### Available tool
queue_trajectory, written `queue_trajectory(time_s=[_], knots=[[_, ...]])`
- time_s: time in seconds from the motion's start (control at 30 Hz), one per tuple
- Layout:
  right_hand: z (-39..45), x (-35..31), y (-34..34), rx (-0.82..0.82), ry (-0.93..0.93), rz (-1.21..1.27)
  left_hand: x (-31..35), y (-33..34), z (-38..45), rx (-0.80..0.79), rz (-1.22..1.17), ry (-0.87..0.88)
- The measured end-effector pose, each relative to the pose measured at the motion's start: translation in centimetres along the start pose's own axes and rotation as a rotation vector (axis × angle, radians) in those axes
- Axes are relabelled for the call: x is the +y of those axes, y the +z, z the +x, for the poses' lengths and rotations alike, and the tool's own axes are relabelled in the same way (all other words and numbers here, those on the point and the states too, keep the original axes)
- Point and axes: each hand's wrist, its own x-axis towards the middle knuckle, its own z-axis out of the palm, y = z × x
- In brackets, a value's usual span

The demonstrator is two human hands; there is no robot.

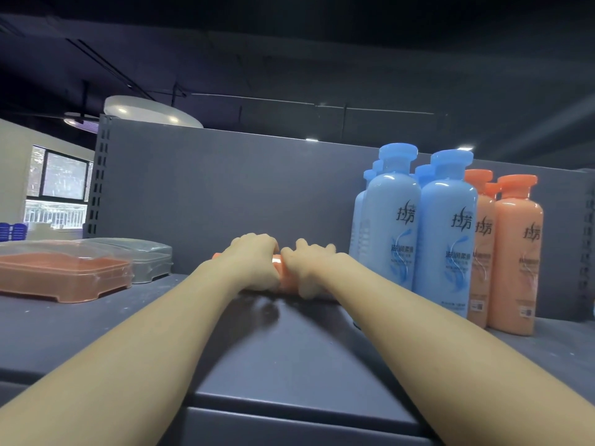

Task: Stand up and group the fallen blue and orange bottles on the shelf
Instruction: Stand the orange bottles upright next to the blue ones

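Note:
An orange bottle (283, 273) lies on its side on the dark shelf (289, 349), mostly hidden under my hands. My left hand (254, 262) grips its left part, and my right hand (310, 268) grips its right part, fingers curled over it. To the right, several blue bottles (446, 239) stand upright in a group. Beside them on the far right stand three orange bottles (515, 255), also upright.
A brown tray with a clear lid (61, 275) and a grey lidded box (151, 259) sit at the shelf's left. The grey back panel (225, 188) rises behind everything. The shelf's front edge (289, 403) is near me.

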Motion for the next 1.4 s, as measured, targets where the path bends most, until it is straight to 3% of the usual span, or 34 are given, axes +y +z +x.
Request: queue_trajectory(time_s=[0.3,0.7,0.9,1.07,1.27,1.4], knots=[[-0.2,0.0,0.3,0.175,-0.096,-0.104,0.3,-0.2,-0.3,0.007,0.019,0.017],[-1.8,-1.0,-0.4,0.361,-0.131,0.074,0.7,-1.1,-0.8,0.145,-0.043,0.009],[-1.5,-2.5,-0.4,0.389,-0.017,0.347,0.5,-1.5,-0.9,0.303,-0.098,-0.066],[-1.5,-2.6,-1.6,0.353,0.112,0.592,0.8,-2.0,-1.2,0.405,-0.336,-0.155],[-2.3,-2.0,-2.3,0.297,0.185,0.706,1.4,-2.6,-1.8,0.271,-0.439,-0.312],[-2.9,-1.5,-2.8,0.292,0.174,0.766,1.5,-2.5,-2.1,0.076,-0.536,-0.345]])
